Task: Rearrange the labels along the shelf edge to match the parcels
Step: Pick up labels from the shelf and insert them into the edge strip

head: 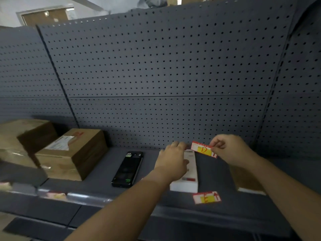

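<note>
My right hand [231,150] pinches a red, white and yellow label marked D [203,149] above the back of the shelf. My left hand [172,159] rests on the far end of a long white box [186,181]; whether it grips the box I cannot tell. A second label, marked E [206,197], lies flat on the shelf just in front of the white box, near the shelf edge [90,197]. A long black box [127,168] lies to the left of the white one.
Two brown cardboard parcels [73,153] [26,134] stand at the left of the grey shelf. Another brown parcel [246,180] shows partly behind my right forearm. Blurred labels [53,194] sit in the clear edge strip at left. A grey pegboard wall [156,66] backs the shelf.
</note>
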`<state>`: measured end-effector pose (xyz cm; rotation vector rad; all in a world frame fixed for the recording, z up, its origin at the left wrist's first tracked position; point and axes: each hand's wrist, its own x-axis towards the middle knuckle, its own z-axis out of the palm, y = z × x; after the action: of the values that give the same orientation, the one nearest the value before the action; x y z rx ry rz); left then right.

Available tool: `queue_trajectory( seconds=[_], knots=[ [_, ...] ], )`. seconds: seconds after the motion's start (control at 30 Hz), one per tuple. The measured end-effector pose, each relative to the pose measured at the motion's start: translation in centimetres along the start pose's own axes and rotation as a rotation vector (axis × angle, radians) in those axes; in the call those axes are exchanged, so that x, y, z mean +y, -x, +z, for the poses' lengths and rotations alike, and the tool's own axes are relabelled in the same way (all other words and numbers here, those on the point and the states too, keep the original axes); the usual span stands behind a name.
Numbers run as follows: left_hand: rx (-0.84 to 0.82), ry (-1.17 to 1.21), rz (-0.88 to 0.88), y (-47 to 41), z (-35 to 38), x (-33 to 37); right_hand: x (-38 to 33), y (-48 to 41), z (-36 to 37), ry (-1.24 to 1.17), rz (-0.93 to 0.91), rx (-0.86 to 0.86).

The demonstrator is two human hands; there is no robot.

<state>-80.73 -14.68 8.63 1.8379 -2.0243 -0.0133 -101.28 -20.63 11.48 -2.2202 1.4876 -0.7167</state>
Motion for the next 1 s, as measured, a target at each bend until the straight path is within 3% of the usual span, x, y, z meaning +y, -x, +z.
queue_trajectory(
  seconds=[0.4,0.73,1.0],
  knots=[
    [0.002,-0.046,0.087,13.2,-6.8,-10.6,-14.4,10.6,7.9,-0.072,0.046,0.08],
    [-0.052,-0.082,0.07,23.6,-7.2,-14.4,-20.0,18.3,12.4,-0.088,0.093,0.068],
    [-0.065,-0.092,0.086,25.5,-7.3,-19.7,-23.6,18.3,17.1,-0.088,0.138,0.052]
  ],
)
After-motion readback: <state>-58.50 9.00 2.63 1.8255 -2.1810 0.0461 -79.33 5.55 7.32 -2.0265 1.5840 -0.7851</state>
